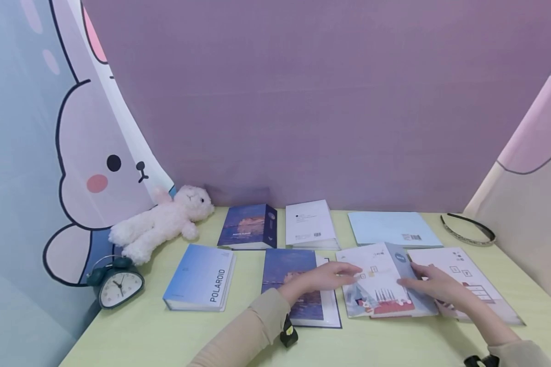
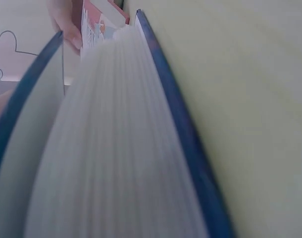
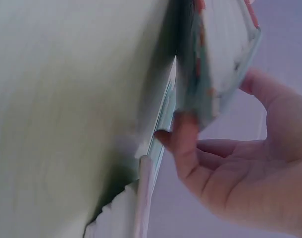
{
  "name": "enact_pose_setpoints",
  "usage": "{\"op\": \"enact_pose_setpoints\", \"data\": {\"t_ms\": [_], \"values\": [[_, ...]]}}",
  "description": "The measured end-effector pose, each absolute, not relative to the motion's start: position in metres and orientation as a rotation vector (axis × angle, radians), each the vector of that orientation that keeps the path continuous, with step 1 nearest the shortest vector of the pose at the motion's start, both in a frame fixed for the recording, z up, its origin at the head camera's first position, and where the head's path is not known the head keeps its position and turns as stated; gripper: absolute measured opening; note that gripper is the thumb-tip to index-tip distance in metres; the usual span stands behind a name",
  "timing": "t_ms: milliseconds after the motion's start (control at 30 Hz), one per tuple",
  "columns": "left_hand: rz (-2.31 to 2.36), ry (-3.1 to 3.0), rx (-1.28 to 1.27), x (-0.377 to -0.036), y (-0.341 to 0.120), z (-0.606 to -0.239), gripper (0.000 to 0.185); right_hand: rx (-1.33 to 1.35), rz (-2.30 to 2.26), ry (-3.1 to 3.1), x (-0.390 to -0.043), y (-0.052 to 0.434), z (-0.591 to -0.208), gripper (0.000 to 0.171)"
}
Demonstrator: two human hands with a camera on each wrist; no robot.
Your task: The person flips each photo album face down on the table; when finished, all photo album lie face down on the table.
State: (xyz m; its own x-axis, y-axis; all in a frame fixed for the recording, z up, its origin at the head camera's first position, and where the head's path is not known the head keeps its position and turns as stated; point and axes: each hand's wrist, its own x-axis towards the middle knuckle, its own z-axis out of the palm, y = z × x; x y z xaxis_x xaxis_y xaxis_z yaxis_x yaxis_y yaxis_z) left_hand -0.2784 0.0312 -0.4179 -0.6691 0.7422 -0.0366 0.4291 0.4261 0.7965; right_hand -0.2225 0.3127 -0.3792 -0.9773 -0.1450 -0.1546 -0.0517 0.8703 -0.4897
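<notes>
My right hand point(image 1: 436, 283) grips a white illustrated book point(image 1: 385, 290) by its grey-blue spine, thumb on one side and fingers on the other. That book is tilted, spine side raised, in the right wrist view, where its page block point(image 3: 225, 54) shows. Over the book's left side reaches my left hand point(image 1: 332, 277), fingers extended and fingertips right at the cover. Below the left wrist lies a dark blue photo album point(image 1: 289, 262) with its cover partly lifted; its thick white pages point(image 2: 111, 148) fill the left wrist view.
Another white illustrated book point(image 1: 479, 285) lies at the right, beside a headband point(image 1: 468, 232). Behind stand a light blue book point(image 1: 390, 227), a white album point(image 1: 307, 221) and a dark album point(image 1: 245, 224). Leftward are a blue Polaroid album point(image 1: 199, 278), a plush toy point(image 1: 165, 221) and an alarm clock point(image 1: 119, 288).
</notes>
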Motion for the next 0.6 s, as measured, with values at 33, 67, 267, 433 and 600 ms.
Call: {"op": "enact_pose_setpoints", "data": {"t_ms": [33,67,267,433,600], "values": [[1.123,2.302,1.000,-0.2783,0.0311,-0.4176,0.041,-0.153,-0.730,2.854,-0.2224,0.3133,-0.3797,0.089],[1.121,2.306,1.003,-0.2781,0.0309,-0.4169,0.041,-0.157,-0.725,2.851,-0.2223,0.3138,-0.3802,0.087],[1.145,2.367,1.019,-0.2774,0.0292,-0.4126,0.039,-0.200,-0.737,2.840,-0.2209,0.3161,-0.3847,0.080],[1.222,2.367,0.995,-0.2781,0.0288,-0.4110,0.042,-0.232,-0.784,2.820,-0.2182,0.3145,-0.3851,0.078],[1.293,2.371,0.886,-0.2776,0.0303,-0.4136,0.044,-0.316,-0.859,2.779,-0.2130,0.3090,-0.3874,0.080]]}}
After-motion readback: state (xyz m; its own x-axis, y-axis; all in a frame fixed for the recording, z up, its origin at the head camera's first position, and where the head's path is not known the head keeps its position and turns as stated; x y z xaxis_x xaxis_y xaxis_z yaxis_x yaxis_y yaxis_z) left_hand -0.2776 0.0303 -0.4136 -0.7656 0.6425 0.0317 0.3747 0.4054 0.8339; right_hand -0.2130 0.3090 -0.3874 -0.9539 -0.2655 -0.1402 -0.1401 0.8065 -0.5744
